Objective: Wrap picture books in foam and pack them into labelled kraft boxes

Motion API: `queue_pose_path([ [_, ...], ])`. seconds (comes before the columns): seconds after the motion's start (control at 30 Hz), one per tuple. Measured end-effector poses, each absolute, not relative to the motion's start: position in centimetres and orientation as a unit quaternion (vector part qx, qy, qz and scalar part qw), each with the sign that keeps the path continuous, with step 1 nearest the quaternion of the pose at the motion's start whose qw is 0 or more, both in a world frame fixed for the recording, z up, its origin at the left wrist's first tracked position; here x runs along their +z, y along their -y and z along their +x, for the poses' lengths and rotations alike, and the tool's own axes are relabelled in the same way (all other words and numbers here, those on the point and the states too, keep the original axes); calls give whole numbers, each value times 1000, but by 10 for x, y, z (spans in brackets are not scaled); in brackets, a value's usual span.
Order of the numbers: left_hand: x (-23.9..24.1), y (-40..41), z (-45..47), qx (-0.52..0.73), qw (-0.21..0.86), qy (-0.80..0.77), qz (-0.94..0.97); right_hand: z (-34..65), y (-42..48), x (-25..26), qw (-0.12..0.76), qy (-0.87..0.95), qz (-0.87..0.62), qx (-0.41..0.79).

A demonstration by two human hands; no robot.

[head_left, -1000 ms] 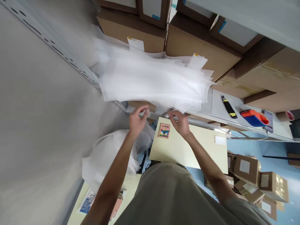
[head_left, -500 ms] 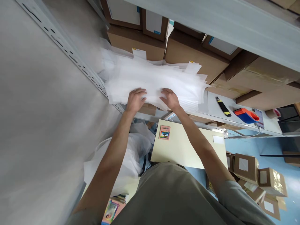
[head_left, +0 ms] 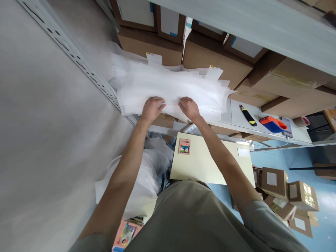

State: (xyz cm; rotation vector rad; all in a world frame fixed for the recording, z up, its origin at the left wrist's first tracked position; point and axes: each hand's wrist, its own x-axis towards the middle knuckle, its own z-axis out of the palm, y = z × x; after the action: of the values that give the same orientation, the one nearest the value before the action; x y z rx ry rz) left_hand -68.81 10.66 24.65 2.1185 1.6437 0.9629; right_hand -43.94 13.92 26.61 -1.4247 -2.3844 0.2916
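Observation:
A wide stack of thin, white, translucent foam sheets (head_left: 170,82) lies on the shelf before me, its edges uneven and fanned. My left hand (head_left: 152,109) is at the near edge of the stack, fingers bent and thumb drawn in against the top sheet. To its right, my right hand (head_left: 190,108) pinches the same near edge with curled fingers. Between the two hands the sheet shows a small gap's width. The fingertips are partly hidden, so how many layers they grip cannot be made out.
Cardboard boxes (head_left: 217,59) stand behind the stack. A utility knife (head_left: 248,115), a tape dispenser (head_left: 273,124) and a phone (head_left: 287,127) lie to the right on the shelf. Below is a pale board (head_left: 204,161) bearing a small pink booklet (head_left: 184,146). Parcels (head_left: 274,182) are piled lower right.
Both hands stay at the stack's near edge. Their fingers have curled in more, thumbs closer to the fingertips. The view has shifted slightly.

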Motion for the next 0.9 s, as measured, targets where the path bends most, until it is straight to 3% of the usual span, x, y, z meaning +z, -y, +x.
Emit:
queue_pose_path([
  [0.47,239,-111,-686,342,152,-578,725,-444,-140,267,153,832,-522,107],
  [0.9,236,-119,-674,398,136,-596,685,-449,-135,265,200,818,-530,103],
])
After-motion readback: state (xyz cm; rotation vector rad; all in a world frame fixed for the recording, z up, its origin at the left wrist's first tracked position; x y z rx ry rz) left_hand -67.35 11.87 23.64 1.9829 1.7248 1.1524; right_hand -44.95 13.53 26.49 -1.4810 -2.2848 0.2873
